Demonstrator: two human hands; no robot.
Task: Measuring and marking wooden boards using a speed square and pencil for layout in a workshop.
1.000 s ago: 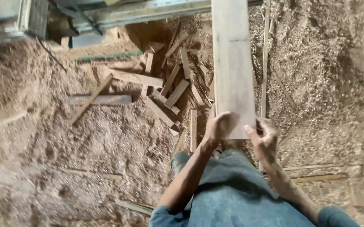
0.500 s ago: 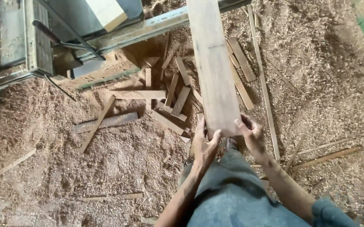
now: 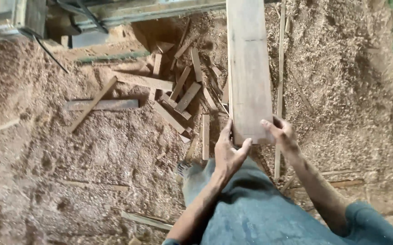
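My left hand (image 3: 227, 153) and right hand (image 3: 282, 132) have fingers clamped on the plank's (image 3: 248, 72) near end; its long axis points straight away from me.

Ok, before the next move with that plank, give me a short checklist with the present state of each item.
1. Left hand on the near end of the plank: ok, fingers at its left corner.
2. Right hand on the plank: ok, gripping the right corner.
3. Plank level and held off the floor: cannot tell from this downward view.
4. Far end of the plank free: cannot tell, it runs out of the picture at the top.
5. Footing: not ok, wood offcuts lie scattered in the sawdust just ahead of the feet.
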